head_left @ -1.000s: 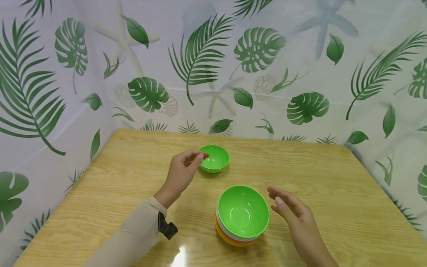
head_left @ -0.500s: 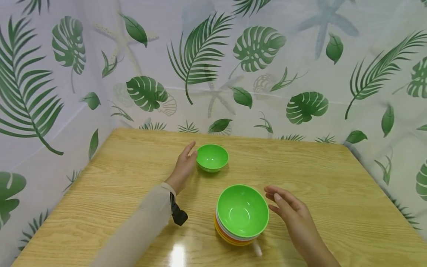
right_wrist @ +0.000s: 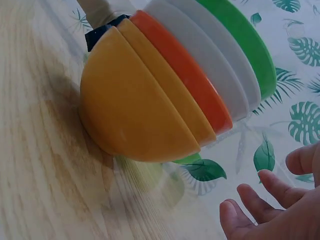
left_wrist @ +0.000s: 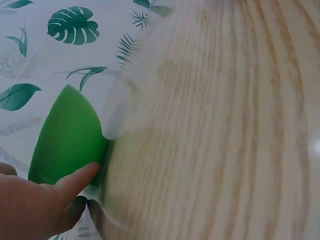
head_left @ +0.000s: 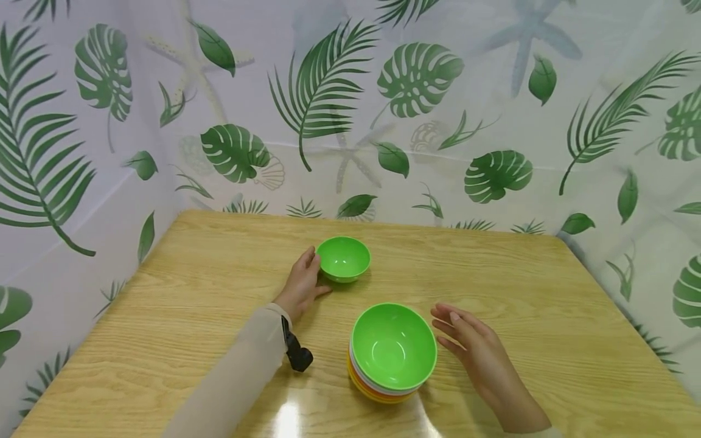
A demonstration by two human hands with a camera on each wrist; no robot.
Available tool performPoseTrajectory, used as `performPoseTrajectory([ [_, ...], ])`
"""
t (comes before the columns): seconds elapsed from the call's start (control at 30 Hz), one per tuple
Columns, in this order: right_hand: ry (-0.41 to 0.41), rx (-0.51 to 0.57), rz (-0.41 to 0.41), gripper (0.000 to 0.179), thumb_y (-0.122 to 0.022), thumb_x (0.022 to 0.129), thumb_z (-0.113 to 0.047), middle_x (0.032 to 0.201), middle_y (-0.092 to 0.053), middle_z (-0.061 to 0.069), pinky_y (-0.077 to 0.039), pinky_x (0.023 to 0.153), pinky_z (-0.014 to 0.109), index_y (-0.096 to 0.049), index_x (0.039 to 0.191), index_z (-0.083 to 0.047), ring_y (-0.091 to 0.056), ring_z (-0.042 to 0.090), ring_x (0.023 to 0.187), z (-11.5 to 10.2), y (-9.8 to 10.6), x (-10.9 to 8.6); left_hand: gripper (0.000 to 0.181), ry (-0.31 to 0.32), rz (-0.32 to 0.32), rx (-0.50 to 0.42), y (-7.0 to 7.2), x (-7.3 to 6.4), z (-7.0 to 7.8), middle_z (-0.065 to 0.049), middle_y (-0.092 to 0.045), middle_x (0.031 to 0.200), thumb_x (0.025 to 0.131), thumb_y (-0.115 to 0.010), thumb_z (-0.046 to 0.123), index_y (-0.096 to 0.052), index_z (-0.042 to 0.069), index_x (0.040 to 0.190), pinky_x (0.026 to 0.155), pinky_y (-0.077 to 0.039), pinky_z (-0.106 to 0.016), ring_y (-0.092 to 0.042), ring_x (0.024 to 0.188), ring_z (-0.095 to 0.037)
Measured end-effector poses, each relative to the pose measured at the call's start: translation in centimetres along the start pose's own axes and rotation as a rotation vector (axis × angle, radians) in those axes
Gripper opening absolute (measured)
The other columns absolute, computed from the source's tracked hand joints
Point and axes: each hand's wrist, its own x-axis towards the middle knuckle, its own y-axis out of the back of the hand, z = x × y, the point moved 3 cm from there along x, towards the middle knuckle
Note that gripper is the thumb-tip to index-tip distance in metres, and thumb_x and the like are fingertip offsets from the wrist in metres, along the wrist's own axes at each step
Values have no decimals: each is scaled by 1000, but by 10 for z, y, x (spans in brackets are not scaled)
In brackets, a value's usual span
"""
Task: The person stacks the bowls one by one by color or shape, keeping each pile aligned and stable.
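Note:
A single green bowl stands upright toward the back of the table. My left hand lies against its left side, with the thumb reaching along the bowl's near underside. In the left wrist view an extended digit of that hand meets the outside of the green bowl. Nearer to me is a stack of nested bowls, green on top. The right wrist view shows white, orange and yellow bowls below the green one. To the right of the stack, my right hand hovers empty, fingers loosely bent.
Both groups stand on a wood-grain table. A white sheet with printed leaves hangs behind its far edge and along the sides. A black camera is strapped to my left wrist.
My left hand has drawn back from above the single bowl and come down against its left side. The right hand and the stack have barely moved; the view has shifted slightly.

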Motion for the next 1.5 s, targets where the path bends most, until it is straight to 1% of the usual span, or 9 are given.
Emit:
performPoseTrajectory([
  [0.23, -53, 97, -22, 25, -42, 104, -29, 115, -66, -11, -48, 97, 27, -60, 118, -18, -59, 11, 114, 10, 3, 10, 55, -10, 5, -56, -1, 2, -5, -10, 2, 161, 106, -29, 10, -6, 12, 155, 102, -37, -62, -11, 145, -35],
  [0.47, -113, 98, -24, 45, -41, 104, -32, 121, -62, -5, -46, 99, 26, -44, 138, -2, -56, 13, 118, 17, 6, 17, 54, -24, 15, -83, 1, 2, -8, -11, 0, 161, 105, -28, 7, -7, 11, 155, 102, -39, -59, -15, 144, -36],
  [0.67, -159, 132, -12, 53, -39, 104, -31, 129, -59, 0, -46, 99, 24, -34, 144, 4, -55, 13, 119, 17, 5, 22, 54, -67, 0, -47, 1, -4, -8, -14, -3, 160, 105, -29, 7, -8, 9, 155, 100, -44, -54, -17, 143, -38],
  [0.87, -134, 169, -60, 64, -27, 105, -40, 148, -36, 19, -38, 107, 27, -20, 148, 8, -50, 15, 126, 12, -1, 29, 52, -61, -48, -51, -5, -5, -9, -15, -11, 159, 104, -30, 5, -14, 9, 154, 100, -43, -53, -27, 140, -38],
  [0.97, -108, 170, -74, 68, -21, 105, -44, 153, -24, 25, -33, 111, 31, -17, 149, 8, -42, 23, 133, 8, -4, 33, 52, -57, -81, -49, -11, -7, -7, -15, -15, 158, 104, -30, 5, -15, 10, 154, 100, -45, -51, -32, 138, -36],
  [1.1, -74, 90, -67, 70, -17, 103, -48, 157, -14, 21, -25, 116, 38, -12, 151, 3, -22, 32, 142, 3, -8, 37, 52, -60, -122, -39, -20, -12, -2, -16, -19, 157, 104, -31, 5, -16, 10, 154, 99, -47, -48, -36, 136, -37],
  [1.23, 0, -75, -40, 69, -18, 103, -48, 159, -8, 14, -20, 117, 48, -9, 153, -2, -12, 33, 145, -3, -10, 41, 51, -77, -150, -26, -27, -17, 7, -15, -22, 155, 104, -32, 6, -18, 11, 153, 96, -50, -46, -37, 136, -35],
  [1.33, 64, -200, -12, 64, -27, 105, -42, 160, -9, 13, -21, 116, 52, -11, 154, -4, -12, 33, 145, -10, -10, 45, 50, -99, -169, -15, -32, -20, 15, -14, -26, 154, 104, -32, 6, -20, 11, 153, 93, -51, -45, -37, 135, -34],
  [1.5, 167, -392, 40, 58, -38, 104, -36, 158, -22, 11, -24, 115, 50, -23, 152, -6, -22, 31, 143, -21, -10, 46, 48, -123, -218, 0, -39, -25, 26, -13, -28, 153, 105, -32, 8, -24, 12, 151, 92, -52, -44, -40, 134, -34],
])
